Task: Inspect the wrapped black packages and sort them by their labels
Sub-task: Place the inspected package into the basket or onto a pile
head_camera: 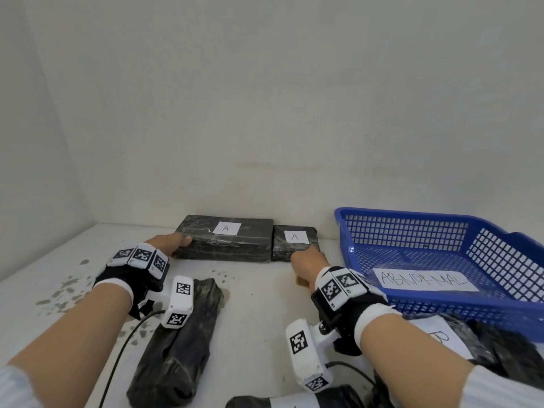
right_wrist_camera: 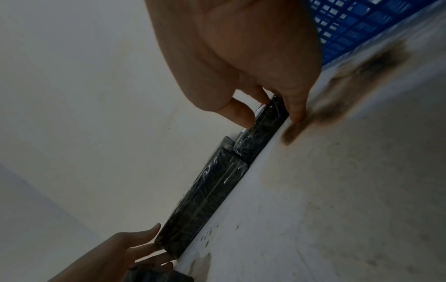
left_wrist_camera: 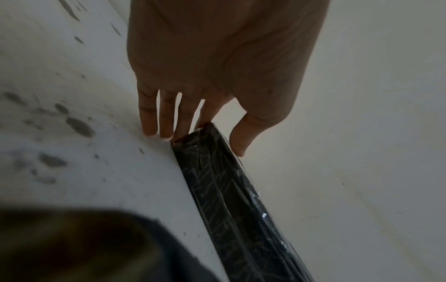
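The right hand covers the near right corner of the smaller package marked A. The label on the black package under the blue basket is half hidden, so its letter cannot be read. The bottom edge cuts another package. In the left wrist view, a dark blurred shape fills the lower left corner.

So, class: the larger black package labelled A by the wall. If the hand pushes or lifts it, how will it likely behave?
The larger package will probably stay stiff: its edges and corners look straight and boxy. It lies flat and broad on the table, so it should slide, not roll or tip. Its glossy wrap may be slippery under the left hand, whose fingers lie straight at its end.
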A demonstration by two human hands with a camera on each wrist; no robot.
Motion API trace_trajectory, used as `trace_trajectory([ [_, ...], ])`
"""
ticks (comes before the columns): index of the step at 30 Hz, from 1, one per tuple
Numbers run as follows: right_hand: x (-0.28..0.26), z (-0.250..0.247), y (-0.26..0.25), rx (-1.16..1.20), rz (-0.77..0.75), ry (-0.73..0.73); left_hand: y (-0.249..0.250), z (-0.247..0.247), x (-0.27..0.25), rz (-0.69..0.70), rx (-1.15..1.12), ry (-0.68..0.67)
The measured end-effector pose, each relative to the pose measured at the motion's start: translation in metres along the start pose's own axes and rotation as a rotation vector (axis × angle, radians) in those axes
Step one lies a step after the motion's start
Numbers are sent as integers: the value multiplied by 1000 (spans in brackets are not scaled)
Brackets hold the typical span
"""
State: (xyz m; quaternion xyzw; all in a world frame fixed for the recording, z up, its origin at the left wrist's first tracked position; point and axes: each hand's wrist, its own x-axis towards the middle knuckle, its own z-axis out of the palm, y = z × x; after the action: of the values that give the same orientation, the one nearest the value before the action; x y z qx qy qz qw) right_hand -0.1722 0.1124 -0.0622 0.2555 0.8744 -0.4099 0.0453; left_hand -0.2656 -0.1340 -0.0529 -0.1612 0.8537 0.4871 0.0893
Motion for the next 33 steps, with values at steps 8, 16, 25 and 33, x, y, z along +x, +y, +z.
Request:
trace_trajectory([
  [8,-29,-19,-1,-20,-122,-136,6,-18,-38,-30,52,-160],
  [16,-85,-48,3,152,-155,-195,-16,-32,-158,309,609,-179],
  [25,-147,-74,34,133,-306,-118,-77,-8,-205,165,710,-154],
  [33,-201,-113,67,90,-617,-39,-22,-11,-255,384,-14,-229],
])
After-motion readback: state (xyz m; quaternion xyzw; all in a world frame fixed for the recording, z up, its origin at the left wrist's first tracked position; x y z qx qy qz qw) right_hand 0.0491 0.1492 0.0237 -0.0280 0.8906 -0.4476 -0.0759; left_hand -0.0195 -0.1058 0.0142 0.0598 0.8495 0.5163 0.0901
